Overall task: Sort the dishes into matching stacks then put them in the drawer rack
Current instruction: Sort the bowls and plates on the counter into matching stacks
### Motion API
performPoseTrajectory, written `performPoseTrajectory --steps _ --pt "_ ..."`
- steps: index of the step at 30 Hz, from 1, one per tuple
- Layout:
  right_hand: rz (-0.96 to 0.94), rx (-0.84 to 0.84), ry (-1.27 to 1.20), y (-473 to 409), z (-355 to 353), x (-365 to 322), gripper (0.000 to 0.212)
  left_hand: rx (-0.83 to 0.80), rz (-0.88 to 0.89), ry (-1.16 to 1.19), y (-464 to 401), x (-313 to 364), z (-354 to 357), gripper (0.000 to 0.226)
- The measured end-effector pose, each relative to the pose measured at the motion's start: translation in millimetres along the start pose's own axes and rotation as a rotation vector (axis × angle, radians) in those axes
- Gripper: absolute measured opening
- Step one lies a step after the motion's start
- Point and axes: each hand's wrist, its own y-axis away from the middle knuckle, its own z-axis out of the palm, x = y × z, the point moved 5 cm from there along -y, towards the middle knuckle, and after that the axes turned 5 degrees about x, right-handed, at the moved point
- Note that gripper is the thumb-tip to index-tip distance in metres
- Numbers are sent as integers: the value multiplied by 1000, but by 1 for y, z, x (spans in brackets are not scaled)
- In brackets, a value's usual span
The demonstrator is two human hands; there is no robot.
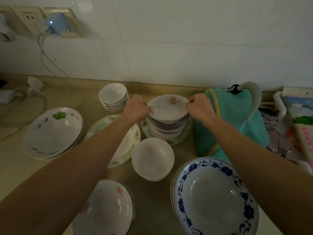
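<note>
Head view, sorting part-done. Centre: left hand (137, 107) and right hand (199, 106) pinch opposite rims of the pink-flowered bowl (166, 107) atop a mixed pile (167, 129), still unsorted. Sorted so far: small white bowls (113, 96) upper centre, blue-rimmed plates (215, 197) lower right, green-motif plates (52, 133) left. Drawer rack not in view; judged nothing stowed.

A mixed stack (166, 128) is set mid-counter, topped by a shallow bowl (167, 108). Small nested bowls (113, 96) are placed behind-left, two wide plates (52, 133) far left, a lone bowl (153, 158) in front, a cloth bag (232, 122) just right.
</note>
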Motion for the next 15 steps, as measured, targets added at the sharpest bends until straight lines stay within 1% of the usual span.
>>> performPoseTrajectory --steps 2,5,8,10,13,15 --pt "48 -18 -88 -3 -9 -5 15 -32 -58 161 -2 4 -8 18" --pt "189 -75 -290 -6 -16 -9 12 -76 -153 386 -8 14 -20 19" --pt "264 -114 -400 -7 -17 -11 9 -100 -216 532 -12 20 -27 23" --pt "251 -111 -384 -8 -17 -10 10 -112 -205 535 -12 22 -26 21" --pt "177 -60 -287 -7 -15 -3 18 -135 -148 456 -11 16 -20 12" --pt "111 -18 -241 -5 -14 0 22 -152 -96 381 -10 9 -14 15"
